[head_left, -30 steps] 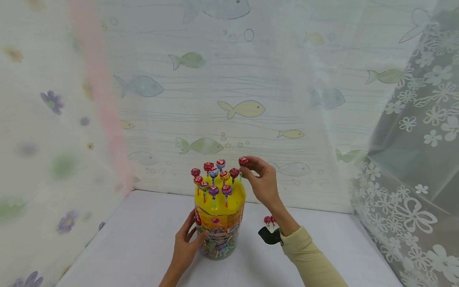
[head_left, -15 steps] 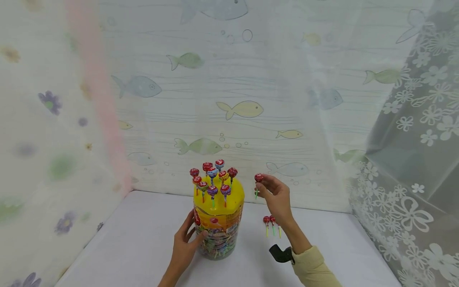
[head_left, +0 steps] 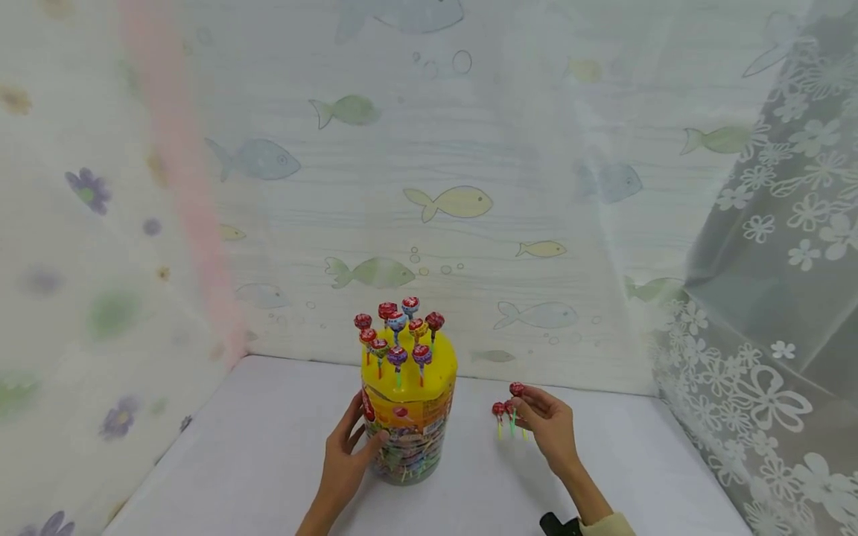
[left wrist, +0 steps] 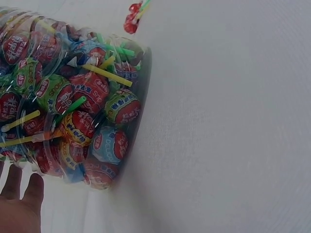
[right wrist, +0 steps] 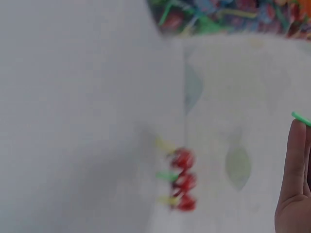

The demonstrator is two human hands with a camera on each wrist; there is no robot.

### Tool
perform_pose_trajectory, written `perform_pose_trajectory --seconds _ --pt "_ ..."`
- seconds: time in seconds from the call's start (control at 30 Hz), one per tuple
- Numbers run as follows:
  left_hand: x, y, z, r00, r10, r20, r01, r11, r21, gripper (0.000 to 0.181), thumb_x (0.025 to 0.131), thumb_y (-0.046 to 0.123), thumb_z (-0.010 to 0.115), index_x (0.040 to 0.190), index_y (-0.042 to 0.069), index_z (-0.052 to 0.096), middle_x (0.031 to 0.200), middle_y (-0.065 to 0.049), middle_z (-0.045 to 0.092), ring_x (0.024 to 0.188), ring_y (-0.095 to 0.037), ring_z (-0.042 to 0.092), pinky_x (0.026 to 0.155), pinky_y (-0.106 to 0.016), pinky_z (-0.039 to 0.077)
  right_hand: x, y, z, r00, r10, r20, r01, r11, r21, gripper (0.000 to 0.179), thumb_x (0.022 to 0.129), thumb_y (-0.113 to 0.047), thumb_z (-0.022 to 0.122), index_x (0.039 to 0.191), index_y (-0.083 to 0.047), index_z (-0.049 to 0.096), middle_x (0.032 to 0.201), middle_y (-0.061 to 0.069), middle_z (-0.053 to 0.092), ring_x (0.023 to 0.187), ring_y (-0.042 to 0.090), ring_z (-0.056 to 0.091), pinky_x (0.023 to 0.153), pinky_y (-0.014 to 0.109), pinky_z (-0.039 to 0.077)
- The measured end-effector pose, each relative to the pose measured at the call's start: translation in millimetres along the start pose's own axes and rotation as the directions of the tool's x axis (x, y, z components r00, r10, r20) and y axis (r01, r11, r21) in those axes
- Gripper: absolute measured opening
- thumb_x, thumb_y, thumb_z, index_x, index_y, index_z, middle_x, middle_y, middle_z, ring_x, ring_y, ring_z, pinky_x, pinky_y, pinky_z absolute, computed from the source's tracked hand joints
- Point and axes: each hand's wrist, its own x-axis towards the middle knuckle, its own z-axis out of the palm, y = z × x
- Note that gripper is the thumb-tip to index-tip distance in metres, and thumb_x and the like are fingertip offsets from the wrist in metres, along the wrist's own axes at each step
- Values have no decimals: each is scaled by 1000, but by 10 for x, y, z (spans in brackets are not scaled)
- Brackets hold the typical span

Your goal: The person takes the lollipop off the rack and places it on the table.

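Right wrist view: we get three lollipops (right wrist: 185,181) blurred, the jar (right wrist: 233,19) and right hand (right wrist: 293,187) cut off by edges.

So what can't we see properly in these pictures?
Right wrist view: the writing on the three red lollipops, too blurred.
Right wrist view: candy of the held lollipop, cut off by the right edge.
Head view: part of those three, behind the right hand.
Left wrist view: the yellow lid, cut off by the left edge.
Left wrist view: how many lollipops fill the jar; outer ones hide the rest.
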Motion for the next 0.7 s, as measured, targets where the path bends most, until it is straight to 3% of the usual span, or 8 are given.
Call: perform_pose_trajectory --seconds 0.17,0.33,0.57,0.7 --pt "2 -5 9 1000 4 -1 -4 1000 -2 76 96 19 72 160 14 32 165 -6 34 150 -34 33 119 -59 32 11 261 -312 991 122 -48 -125 990 -58 40 96 -10 70 130 10 61 114 19 72 88 11 73 72 27 64" --pt "2 -4 -6 1000 -2 -4 2 1000 8 77 96 19 72 160 13 31 165 -6 34 150 -34 33 119 -58 33 77 390 -537 974 220 -52 -225 958 -175 41 98 -9 67 131 14 57 113 22 71 87 17 72 71 26 63" --pt "14 -19 -12 1000 8 -7 -8 1000 -3 76 95 17 73 160 14 33 164 -5 35 150 -33 34 119 -59 34 155 469 -633 950 302 -81 -311 887 -341 38 95 -9 69 120 18 61 97 20 74 75 14 69 63 25 61" --pt "21 -27 -2 1000 4 -1 -4 1000 -8 77 95 19 73 160 13 32 165 -4 34 151 -32 32 119 -57 33 201 497 -639 939 333 -89 -340 852 -398 37 94 -11 70 117 17 62 97 20 72 70 11 66 61 25 60"
